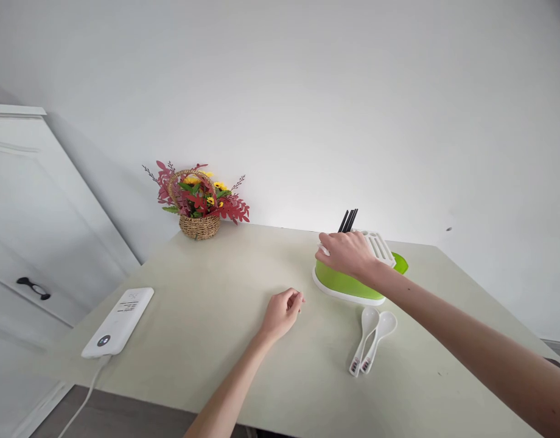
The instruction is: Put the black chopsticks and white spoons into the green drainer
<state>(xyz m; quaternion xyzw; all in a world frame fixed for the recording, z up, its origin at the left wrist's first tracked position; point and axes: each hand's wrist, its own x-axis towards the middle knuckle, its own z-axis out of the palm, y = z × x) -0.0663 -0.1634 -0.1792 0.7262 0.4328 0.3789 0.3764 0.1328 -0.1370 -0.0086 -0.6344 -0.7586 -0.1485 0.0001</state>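
My right hand [346, 250] is over the left end of a green and white utensil holder [348, 285], fingers bent down. A small white piece shows between its fingers; I cannot tell whether it is part of the holder or a separate thing. Several black chopsticks [348, 221] stand in the holder behind the hand, beside a white slotted top [381, 248]. My left hand [282, 312] is loosely curled above the table, left of the holder, with nothing visible in it. Two white spoons [374, 334] lie partly overlapping in front of the holder, bowls towards it.
On the table [207, 340], a wicker basket of artificial flowers [200, 226] stands at the back left by the wall. A white power bank [120, 322] lies at the left edge, its cable [91, 389] hanging over the side. A white cabinet [47, 213] is farther left.
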